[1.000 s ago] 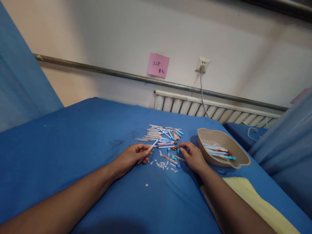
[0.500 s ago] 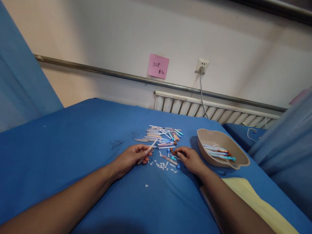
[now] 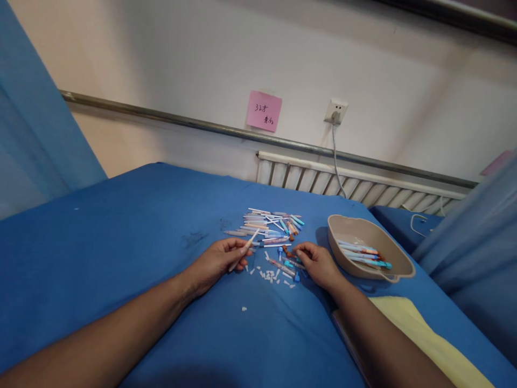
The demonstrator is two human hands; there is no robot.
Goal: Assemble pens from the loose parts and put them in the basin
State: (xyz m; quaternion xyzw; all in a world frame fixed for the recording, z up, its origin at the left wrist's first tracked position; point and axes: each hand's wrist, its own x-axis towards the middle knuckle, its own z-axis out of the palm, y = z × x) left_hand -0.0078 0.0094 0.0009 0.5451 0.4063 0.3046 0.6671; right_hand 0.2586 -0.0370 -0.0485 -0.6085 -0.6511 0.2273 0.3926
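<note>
My left hand (image 3: 226, 260) is closed around a slim pale pen barrel (image 3: 250, 240), its narrow end slanting up to the right. Across the small loose parts, my right hand (image 3: 317, 262) is pinched, with its fingertips beside orange-brown pen parts (image 3: 287, 250); what it grips, if anything, is hidden. Between the hands lie a clear pen barrel (image 3: 281, 267), blue parts (image 3: 280, 252) and several small white plugs (image 3: 269, 275). Just beyond them is a loose pile of pen barrels and white sticks (image 3: 258, 221).
A beige plastic basin (image 3: 371, 231) holding several assembled pens (image 3: 361, 253) stands on the right. Nearer me, a yellow cloth (image 3: 416, 328) lies under my right forearm's side. Blue fabric (image 3: 161, 215) covers the surface; a radiator (image 3: 299, 175) runs along the wall behind.
My right fingertips have shifted slightly right, showing more of the orange-brown parts. The left hand keeps its hold on the pale barrel, which is tilted a little more upright.
</note>
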